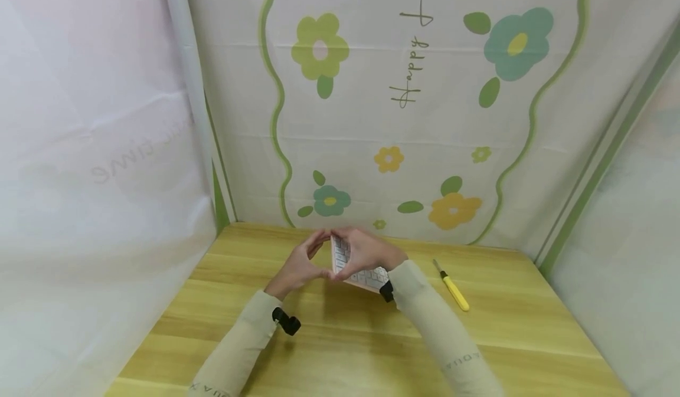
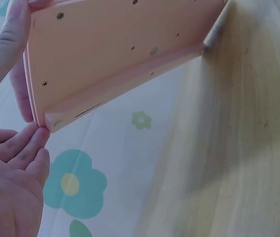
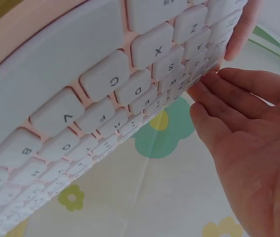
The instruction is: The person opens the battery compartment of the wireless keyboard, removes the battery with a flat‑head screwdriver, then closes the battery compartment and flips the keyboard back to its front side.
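Observation:
A pink keyboard [image 1: 365,276] with white keys is tilted, its left end raised off the table. In the left wrist view, its pink underside [image 2: 105,44] shows several small screws, and the far end meets the wood. My left hand [image 1: 298,267] holds the raised end, thumb towards me and fingertips at the far corner. My right hand [image 1: 366,251] grips the same end from the key side, thumb and fingers spanning its short edge. The two hands' fingertips meet there. White letter keys [image 3: 102,81] fill much of the right wrist view.
A screwdriver [image 1: 454,291] with a yellow handle lies on the wooden table [image 1: 329,350], right of the keyboard. A white curtain with printed flowers [image 1: 350,120] hangs behind the table's back edge. More white curtains [image 1: 101,208] stand at both sides.

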